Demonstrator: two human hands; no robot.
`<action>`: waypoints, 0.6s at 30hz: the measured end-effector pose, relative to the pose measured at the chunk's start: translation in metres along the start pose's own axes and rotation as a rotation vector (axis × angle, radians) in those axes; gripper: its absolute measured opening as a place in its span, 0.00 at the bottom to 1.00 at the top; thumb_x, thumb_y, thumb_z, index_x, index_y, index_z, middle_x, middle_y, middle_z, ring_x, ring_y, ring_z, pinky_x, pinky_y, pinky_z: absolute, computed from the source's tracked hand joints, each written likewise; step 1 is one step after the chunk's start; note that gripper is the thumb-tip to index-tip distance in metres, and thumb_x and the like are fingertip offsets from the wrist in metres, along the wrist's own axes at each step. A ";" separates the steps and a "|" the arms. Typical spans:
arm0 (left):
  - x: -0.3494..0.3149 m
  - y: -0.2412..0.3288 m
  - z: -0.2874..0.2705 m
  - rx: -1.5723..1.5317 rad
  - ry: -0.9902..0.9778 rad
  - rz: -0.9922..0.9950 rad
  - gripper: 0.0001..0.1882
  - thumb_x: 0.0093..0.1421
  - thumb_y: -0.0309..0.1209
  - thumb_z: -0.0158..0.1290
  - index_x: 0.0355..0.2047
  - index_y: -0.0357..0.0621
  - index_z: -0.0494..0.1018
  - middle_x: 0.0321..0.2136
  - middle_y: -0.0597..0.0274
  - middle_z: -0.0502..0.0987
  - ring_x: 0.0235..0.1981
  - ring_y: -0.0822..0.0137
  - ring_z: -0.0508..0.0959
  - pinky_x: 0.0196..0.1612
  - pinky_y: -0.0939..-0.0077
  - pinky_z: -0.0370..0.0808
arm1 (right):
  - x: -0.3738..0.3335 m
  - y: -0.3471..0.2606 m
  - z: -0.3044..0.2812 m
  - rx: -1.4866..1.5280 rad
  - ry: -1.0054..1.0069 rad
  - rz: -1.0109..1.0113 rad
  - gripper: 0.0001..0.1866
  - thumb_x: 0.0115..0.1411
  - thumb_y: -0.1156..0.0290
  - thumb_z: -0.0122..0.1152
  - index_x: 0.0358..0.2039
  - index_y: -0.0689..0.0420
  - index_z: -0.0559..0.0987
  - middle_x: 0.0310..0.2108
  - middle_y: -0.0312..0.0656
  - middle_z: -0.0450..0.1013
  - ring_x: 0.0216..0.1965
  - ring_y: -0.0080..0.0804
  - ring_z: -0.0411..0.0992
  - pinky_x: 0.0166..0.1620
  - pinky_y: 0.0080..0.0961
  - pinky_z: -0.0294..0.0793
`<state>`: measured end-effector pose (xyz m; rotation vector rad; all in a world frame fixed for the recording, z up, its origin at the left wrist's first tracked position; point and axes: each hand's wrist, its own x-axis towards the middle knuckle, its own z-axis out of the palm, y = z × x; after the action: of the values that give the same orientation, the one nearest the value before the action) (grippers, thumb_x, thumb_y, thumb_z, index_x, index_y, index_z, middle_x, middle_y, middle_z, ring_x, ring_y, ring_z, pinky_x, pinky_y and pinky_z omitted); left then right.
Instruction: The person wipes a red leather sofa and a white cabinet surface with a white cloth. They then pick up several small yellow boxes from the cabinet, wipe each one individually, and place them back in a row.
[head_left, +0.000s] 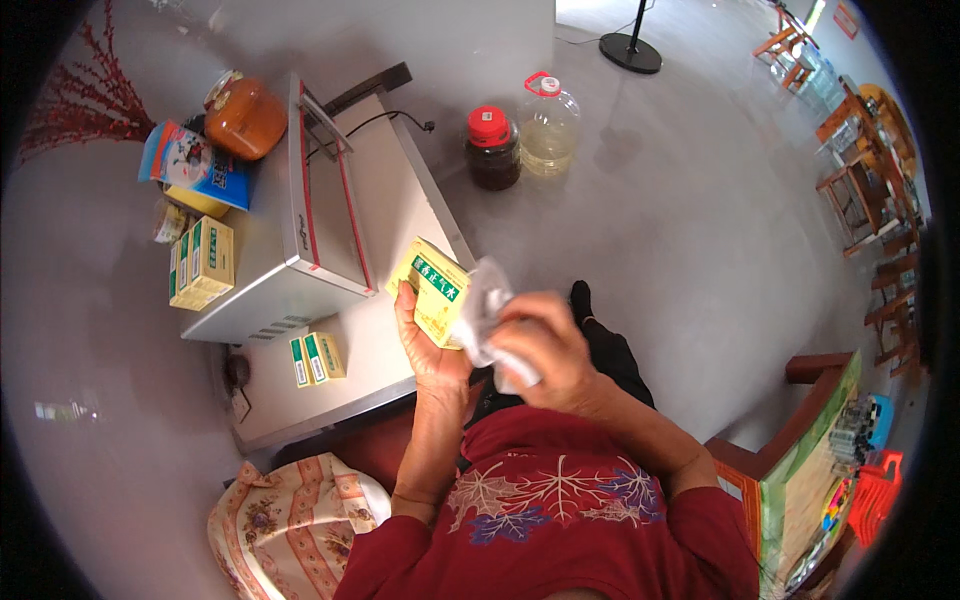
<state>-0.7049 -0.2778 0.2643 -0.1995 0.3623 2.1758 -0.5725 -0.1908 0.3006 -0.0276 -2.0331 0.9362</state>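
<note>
My left hand [437, 362] grips a yellow carton [428, 292] with a green label band, thumb on its near face, out in front of my chest. A crumpled white cloth [484, 322] is bunched in my right hand [552, 345], whose fingers are closed round it and blurred by motion. The cloth touches or overlaps the carton's right end; exact contact is hard to make out. Two similar yellow cartons [322, 358] stand side by side on the white tabletop [375, 352] to the left. More of these cartons [207, 262] sit on the silver cabinet [262, 268].
On the cabinet are a blue bag [222, 180] and a jar of orange contents [246, 120]. A red-lidded dark jar [493, 160] and a clear jug [550, 130] stand on the floor. A floral cloth cover [290, 515] is near left; a wood-framed table [800, 450] is right.
</note>
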 end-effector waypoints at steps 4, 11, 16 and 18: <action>-0.001 -0.002 0.001 0.014 -0.030 -0.069 0.22 0.54 0.45 0.57 0.45 0.45 0.72 0.39 0.57 0.78 0.38 0.61 0.78 0.45 0.62 0.76 | -0.009 0.011 0.024 -0.158 -0.008 -0.111 0.20 0.39 0.79 0.65 0.37 0.56 0.75 0.39 0.44 0.66 0.41 0.44 0.69 0.42 0.35 0.73; -0.002 0.009 -0.008 0.083 0.100 -0.042 0.20 0.56 0.44 0.56 0.46 0.50 0.72 0.40 0.63 0.77 0.41 0.63 0.77 0.46 0.63 0.74 | -0.038 0.046 -0.021 0.127 0.056 0.421 0.16 0.50 0.79 0.60 0.41 0.61 0.73 0.40 0.47 0.68 0.42 0.39 0.70 0.46 0.28 0.68; -0.011 -0.024 -0.005 0.254 0.088 -0.080 0.27 0.59 0.53 0.49 0.52 0.49 0.67 0.43 0.60 0.74 0.42 0.64 0.75 0.45 0.65 0.75 | -0.007 0.035 -0.018 0.498 0.057 0.498 0.16 0.55 0.77 0.55 0.46 0.64 0.71 0.43 0.43 0.68 0.45 0.29 0.67 0.50 0.24 0.64; -0.008 -0.034 -0.011 0.379 0.075 -0.044 0.27 0.62 0.52 0.45 0.53 0.47 0.65 0.45 0.60 0.73 0.44 0.64 0.74 0.47 0.68 0.74 | -0.007 0.033 -0.010 0.529 0.040 0.482 0.16 0.56 0.75 0.55 0.46 0.64 0.71 0.43 0.42 0.68 0.46 0.27 0.66 0.50 0.23 0.63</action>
<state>-0.6728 -0.2691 0.2495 -0.0753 0.7942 2.0162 -0.5714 -0.1632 0.2782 -0.2541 -1.7103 1.7362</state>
